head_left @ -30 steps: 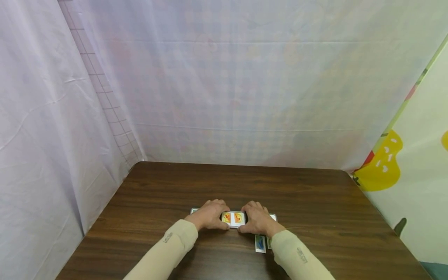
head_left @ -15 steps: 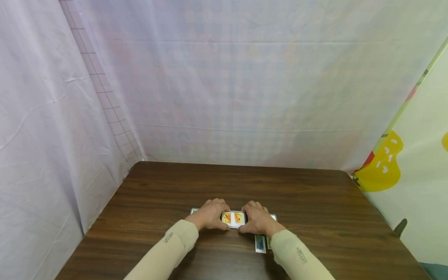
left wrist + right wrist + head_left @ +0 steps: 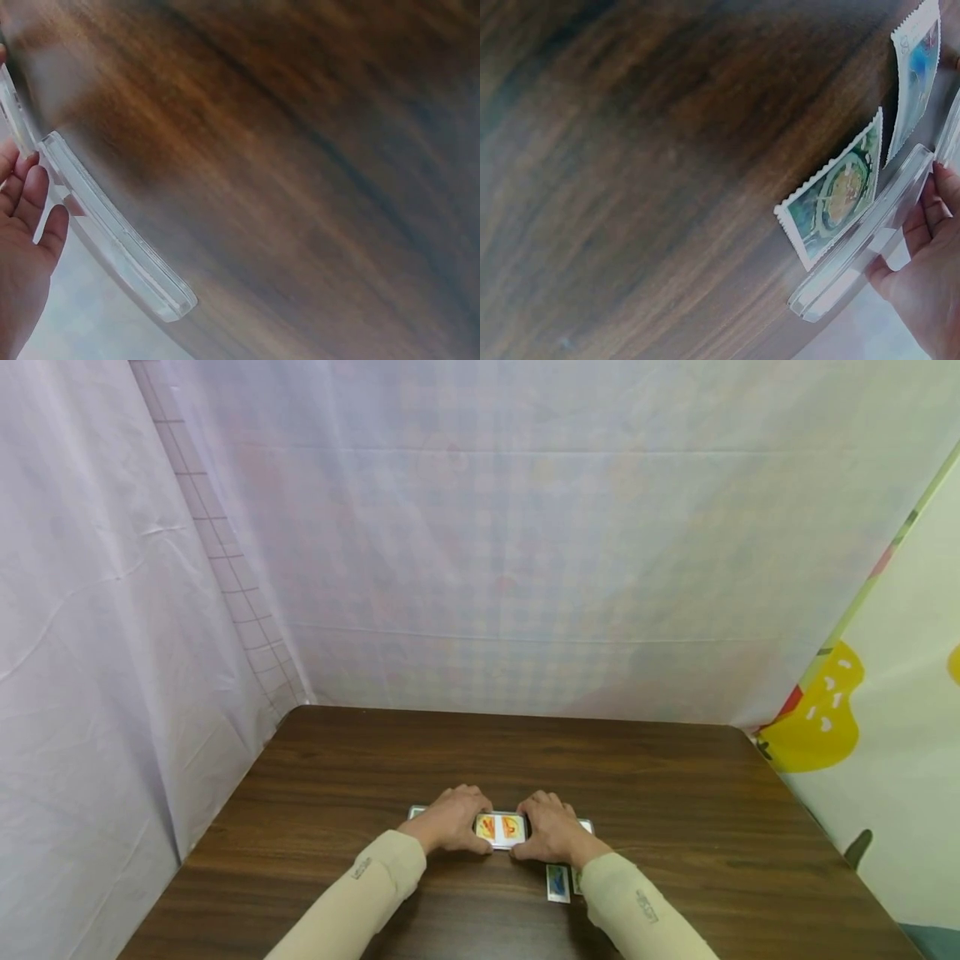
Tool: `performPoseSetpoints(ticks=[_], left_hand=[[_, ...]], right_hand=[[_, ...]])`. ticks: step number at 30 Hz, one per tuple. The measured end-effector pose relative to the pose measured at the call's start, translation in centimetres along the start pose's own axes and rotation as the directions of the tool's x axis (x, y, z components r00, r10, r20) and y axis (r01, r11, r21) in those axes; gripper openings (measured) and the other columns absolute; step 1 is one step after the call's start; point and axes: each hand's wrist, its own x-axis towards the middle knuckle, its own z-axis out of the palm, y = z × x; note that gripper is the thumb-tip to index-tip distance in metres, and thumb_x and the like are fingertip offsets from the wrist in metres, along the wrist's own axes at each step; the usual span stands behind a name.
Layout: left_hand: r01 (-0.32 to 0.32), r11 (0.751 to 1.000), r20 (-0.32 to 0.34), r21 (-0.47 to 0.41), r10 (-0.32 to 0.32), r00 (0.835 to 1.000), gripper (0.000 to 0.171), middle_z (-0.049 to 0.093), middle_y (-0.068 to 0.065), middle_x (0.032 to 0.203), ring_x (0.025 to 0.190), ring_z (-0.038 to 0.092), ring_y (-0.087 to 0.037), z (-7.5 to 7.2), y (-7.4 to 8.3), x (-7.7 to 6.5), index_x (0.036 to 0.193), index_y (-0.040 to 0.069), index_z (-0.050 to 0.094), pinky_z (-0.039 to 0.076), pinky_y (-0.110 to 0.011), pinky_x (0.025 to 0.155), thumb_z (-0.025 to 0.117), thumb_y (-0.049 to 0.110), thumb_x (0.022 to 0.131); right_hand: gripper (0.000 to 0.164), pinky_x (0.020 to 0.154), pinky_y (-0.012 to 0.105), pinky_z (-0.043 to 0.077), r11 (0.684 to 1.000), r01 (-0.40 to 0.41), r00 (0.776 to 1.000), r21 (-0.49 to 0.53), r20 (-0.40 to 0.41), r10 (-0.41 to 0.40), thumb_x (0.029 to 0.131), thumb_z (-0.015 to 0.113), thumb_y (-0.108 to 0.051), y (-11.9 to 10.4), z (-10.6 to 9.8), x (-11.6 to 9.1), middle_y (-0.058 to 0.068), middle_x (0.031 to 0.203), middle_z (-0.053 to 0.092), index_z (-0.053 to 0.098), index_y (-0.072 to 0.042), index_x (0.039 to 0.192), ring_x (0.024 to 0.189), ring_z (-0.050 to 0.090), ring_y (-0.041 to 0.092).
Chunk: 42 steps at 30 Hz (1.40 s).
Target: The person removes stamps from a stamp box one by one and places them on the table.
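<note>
While left hand [image 3: 452,821] and right hand [image 3: 551,828] pinch clear case [image 3: 499,831] at opposite ends, sleeve lettering [image 3: 646,906] illegibly blurred.

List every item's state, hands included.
Clear rectangular plastic middle case: held at both ends; closure unclear
Left hand: gripping middle case
Right hand: gripping middle case
Clear rectangular plastic left case: flat, partly hidden
Clear rectangular plastic right case: flat, partly hidden
Blue perforated paper stamp: loose, face up
Green perforated paper stamp: loose, face up
</note>
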Motion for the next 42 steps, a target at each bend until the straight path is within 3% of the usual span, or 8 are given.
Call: performPoseSetpoints(ticks=[26,42], left_hand=[[0.008,1.0,0.016,-0.006,-0.007,1.0,0.051,0.058,0.006,0.107,0.098,0.05,-0.011,0.15,0.01,-0.1,0.116,0.015,0.067,0.042,-0.034,0.091,0.081,0.043,0.076],[0.007,1.0,0.021,-0.018,-0.007,1.0,0.056,0.058,0.006,0.109,0.099,0.05,-0.011,-0.52,0.0,-0.06,0.12,0.013,0.066,0.041,-0.034,0.092,0.08,0.042,0.075]], right_hand=[[0.057,0.092,0.057,0.04,0.999,0.017,1.0,0.028,0.005,-0.017,0.067,0.082,-0.042,0.45,0.09,-0.14,0.006,0.114,0.056,0.064,-0.009,0.111,0.108,0.05,0.03],[0.059,0.093,0.058,0.04,1.0,0.012,1.0,0.025,0.004,-0.013,0.066,0.083,-0.042,0.38,0.05,-0.11,0.006,0.115,0.056,0.063,-0.009,0.111,0.109,0.05,0.03]])
